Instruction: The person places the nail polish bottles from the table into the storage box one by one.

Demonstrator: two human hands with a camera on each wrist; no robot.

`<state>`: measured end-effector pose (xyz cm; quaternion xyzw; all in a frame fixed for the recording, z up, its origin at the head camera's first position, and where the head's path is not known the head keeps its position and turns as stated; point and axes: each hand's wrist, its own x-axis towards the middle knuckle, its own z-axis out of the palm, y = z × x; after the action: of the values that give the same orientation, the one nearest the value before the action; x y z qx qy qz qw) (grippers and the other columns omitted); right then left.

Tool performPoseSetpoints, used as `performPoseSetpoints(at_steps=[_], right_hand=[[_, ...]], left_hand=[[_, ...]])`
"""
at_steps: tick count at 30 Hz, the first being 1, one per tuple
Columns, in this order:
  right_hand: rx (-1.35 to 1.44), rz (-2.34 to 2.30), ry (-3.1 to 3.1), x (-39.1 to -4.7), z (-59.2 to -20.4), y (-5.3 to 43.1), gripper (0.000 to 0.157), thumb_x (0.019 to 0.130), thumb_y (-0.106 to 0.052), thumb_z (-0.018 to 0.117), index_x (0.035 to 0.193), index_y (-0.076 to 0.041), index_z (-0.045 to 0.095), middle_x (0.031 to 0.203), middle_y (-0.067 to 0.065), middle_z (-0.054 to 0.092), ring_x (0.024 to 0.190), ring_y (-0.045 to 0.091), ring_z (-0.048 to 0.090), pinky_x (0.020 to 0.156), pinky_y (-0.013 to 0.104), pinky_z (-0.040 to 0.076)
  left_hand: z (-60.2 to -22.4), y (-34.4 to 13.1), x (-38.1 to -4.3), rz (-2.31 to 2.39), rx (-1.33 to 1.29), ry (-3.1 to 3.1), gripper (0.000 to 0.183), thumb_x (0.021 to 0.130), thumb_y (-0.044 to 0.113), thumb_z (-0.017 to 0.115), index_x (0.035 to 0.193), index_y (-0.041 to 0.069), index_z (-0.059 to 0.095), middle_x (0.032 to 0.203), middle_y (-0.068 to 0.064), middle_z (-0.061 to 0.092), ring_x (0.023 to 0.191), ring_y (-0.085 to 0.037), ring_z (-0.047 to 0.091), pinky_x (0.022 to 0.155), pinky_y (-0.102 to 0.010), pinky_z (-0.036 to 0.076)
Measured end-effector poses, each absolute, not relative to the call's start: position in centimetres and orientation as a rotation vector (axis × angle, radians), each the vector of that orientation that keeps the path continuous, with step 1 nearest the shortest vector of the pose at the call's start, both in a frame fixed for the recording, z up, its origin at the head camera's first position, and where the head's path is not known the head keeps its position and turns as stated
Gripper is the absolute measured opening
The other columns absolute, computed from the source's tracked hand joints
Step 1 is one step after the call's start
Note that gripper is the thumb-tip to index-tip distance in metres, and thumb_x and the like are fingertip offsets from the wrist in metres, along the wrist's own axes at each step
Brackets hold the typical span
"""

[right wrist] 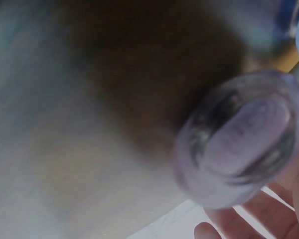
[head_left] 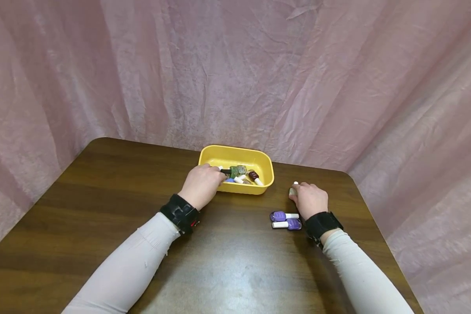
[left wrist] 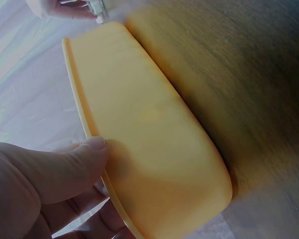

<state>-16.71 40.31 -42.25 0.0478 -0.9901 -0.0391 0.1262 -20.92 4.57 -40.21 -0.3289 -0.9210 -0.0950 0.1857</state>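
My left hand [head_left: 204, 185] grips the near left rim of a yellow plastic bin [head_left: 267, 174]. In the left wrist view its thumb presses the outer wall and the other fingers reach inside, partly hidden. Inside lie a green nail polish bottle [head_left: 238, 171] with a black cap by my fingers, a dark red one [head_left: 253, 175] and other bottles partly covered. To the right of the bin my right hand [head_left: 311, 199] holds a pale nail polish bottle [head_left: 292, 191] with a white cap; its base [right wrist: 249, 134] faces the right wrist camera.
Two purple nail polish bottles [head_left: 278, 216] [head_left: 294, 224] with white caps lie side by side, pointing opposite ways, on the brown wooden table [head_left: 220, 261] near my right wrist. A pink curtain [head_left: 235, 78] hangs behind the table and along its right side.
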Motion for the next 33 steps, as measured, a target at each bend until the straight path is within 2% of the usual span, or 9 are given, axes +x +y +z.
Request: performPoseSetpoints(at_steps=[18, 33], right_hand=[[0.183, -0.120, -2.877, -17.0, -42.3, 40.1, 0.028, 0.092, -0.026, 0.092, 0.111, -0.008, 0.082, 0.096, 0.014, 0.077, 0.085, 0.037, 0.071, 0.066, 0.056, 0.060], [0.246, -0.073, -2.818, -17.1, -40.7, 38.2, 0.033, 0.094, -0.027, 0.090, 0.120, -0.009, 0.080, 0.101, 0.015, 0.077, 0.089, 0.038, 0.072, 0.066, 0.056, 0.060]], left_hand=[[-40.5, 4.5, -20.9, -0.282, -0.920, -2.589, 0.011, 0.098, 0.013, 0.083, 0.104, 0.019, 0.090, 0.092, -0.003, 0.080, 0.082, -0.028, 0.069, 0.071, -0.041, 0.057], [-40.5, 4.5, -20.9, -0.279, -0.913, -2.588, 0.013, 0.097, 0.011, 0.082, 0.104, 0.019, 0.090, 0.092, -0.003, 0.079, 0.082, -0.027, 0.069, 0.071, -0.041, 0.057]])
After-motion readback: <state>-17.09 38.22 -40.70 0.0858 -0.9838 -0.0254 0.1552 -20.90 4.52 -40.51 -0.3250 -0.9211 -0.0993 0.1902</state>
